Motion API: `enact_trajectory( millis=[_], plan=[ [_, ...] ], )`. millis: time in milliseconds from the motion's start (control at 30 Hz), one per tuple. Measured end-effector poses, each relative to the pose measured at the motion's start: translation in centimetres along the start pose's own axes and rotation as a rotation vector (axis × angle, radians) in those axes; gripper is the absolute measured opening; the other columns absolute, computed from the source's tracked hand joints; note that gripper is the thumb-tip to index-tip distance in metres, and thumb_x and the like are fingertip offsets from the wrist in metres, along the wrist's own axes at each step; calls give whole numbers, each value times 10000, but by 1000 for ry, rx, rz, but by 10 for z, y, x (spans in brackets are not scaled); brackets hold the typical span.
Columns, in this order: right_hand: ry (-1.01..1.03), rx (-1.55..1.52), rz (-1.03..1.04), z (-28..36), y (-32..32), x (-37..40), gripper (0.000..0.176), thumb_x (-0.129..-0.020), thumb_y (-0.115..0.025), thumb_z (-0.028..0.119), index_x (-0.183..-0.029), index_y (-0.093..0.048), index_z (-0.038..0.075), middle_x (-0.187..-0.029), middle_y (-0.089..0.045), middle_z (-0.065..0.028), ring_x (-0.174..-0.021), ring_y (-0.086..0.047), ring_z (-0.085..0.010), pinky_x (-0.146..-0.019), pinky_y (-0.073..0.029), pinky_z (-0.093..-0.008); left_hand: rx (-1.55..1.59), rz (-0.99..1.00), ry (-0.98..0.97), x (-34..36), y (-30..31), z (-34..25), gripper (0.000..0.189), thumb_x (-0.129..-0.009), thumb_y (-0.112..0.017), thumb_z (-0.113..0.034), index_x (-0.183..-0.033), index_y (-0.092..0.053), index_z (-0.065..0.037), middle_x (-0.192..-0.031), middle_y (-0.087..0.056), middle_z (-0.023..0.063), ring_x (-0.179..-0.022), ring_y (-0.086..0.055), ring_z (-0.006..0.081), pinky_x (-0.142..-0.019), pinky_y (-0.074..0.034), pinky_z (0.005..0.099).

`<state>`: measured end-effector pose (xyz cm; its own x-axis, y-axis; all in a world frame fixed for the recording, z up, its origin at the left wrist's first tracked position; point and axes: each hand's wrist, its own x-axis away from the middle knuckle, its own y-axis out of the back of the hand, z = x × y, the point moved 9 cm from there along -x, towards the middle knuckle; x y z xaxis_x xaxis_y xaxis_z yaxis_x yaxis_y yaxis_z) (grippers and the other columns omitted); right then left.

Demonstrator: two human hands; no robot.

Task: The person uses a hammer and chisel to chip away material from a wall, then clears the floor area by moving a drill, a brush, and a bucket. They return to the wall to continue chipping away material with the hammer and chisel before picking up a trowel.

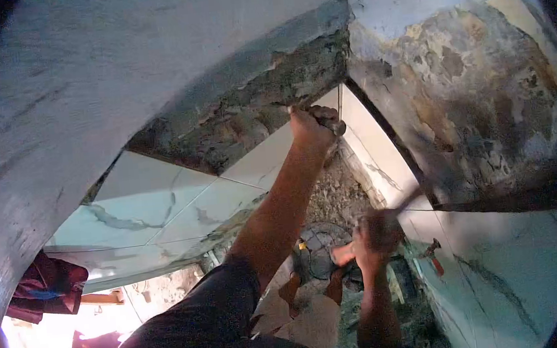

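My left hand (315,127) is closed in a fist around a chisel, mostly hidden by the fingers, against the rough strip of wall (240,120) just above the white marbled tiles (217,200). A thin tip pokes out toward the left of the fist. Lower and to the right, my right hand (374,245) grips a hammer (344,255) by its handle. The orange handle end sticks out left of the hand, while the shaft and head smear with motion toward the upper right.
Bare, patchy plaster (479,94) covers the upper right wall above more marbled tiles (522,264). A small red-handled tool (435,259) is at the right wall. Maroon cloth (46,287) hangs at the left. Below, my feet (291,293) are near dark clutter.
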<state>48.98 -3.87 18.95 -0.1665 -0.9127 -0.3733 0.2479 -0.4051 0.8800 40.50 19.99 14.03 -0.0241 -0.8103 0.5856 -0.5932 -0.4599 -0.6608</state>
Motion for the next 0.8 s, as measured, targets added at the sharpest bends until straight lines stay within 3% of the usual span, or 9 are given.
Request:
enact_trajectory(
  millis=[33,100,133,233,367,433,500,600,800],
  plan=[
    [-2,-6,4,0,-14,3,326,-804,-573,209,-1076,-521,36,-1029,-544,-196,-907,-533,-319,-804,-405,-422,159,46,55,-11,1,5,487,-904,-266,-509,-845,-409,-48,-597,-375,61,-461,-364,202,-472,-360,352],
    [-196,-261,-341,-20,-14,21,314,-845,-529,276,-967,-548,-13,-934,-572,-172,-835,-566,-286,-719,-443,-371,316,77,118,-10,2,12,515,-901,-259,-527,-878,-419,-38,-591,-368,69,-473,-369,204,-469,-353,353],
    [-396,-536,2,-24,-56,2,275,-842,-530,274,-858,-541,-1,-785,-560,-133,-698,-562,-255,-623,-441,-361,260,38,103,-4,0,11,517,-899,-256,-536,-904,-425,-47,-600,-366,67,-487,-375,206,-476,-354,355],
    [-625,-858,227,-26,-94,-3,338,-844,-522,281,-608,-454,49,-468,-431,-30,-384,-449,-159,-391,-367,-328,157,23,114,-4,-4,12,508,-899,-254,-544,-944,-436,-71,-654,-401,75,-544,-407,206,-501,-372,354],
    [-711,-957,101,-40,-65,30,229,-818,-582,199,-686,-472,48,-508,-437,-19,-404,-432,-133,-380,-344,-305,228,-193,121,7,-26,16,469,-910,-263,-520,-974,-444,-92,-830,-507,79,-686,-460,193,-549,-422,334],
    [-1205,-1439,41,-23,-30,40,161,-801,-598,110,-733,-462,55,-539,-423,-1,-412,-407,-120,-389,-323,-291,303,-283,112,-23,-16,24,450,-920,-266,-491,-989,-445,-84,-931,-534,55,-764,-474,188,-572,-447,342],
    [-1221,-1483,12,-26,-25,52,179,-806,-594,109,-726,-438,70,-543,-402,7,-418,-392,-110,-394,-314,-282,305,-201,-2,-15,-26,19,540,-910,-248,-535,-939,-448,-34,-801,-519,98,-620,-464,222,-712,-425,438],
    [-1182,-1570,-8,-23,-12,61,241,-824,-582,125,-709,-371,112,-548,-353,23,-432,-348,-82,-403,-283,-270,78,-110,133,34,-2,29,453,-910,-307,-512,-779,-381,-85,-611,-370,42,-470,-336,186,-459,-343,349],
    [-1155,-1405,16,-27,-1,69,217,-824,-585,140,-759,-389,71,-561,-387,4,-419,-343,-83,-396,-295,-270,145,74,203,54,43,21,391,-908,-376,-450,-799,-423,-78,-571,-344,30,-437,-313,144,-422,-303,275]
  ],
)
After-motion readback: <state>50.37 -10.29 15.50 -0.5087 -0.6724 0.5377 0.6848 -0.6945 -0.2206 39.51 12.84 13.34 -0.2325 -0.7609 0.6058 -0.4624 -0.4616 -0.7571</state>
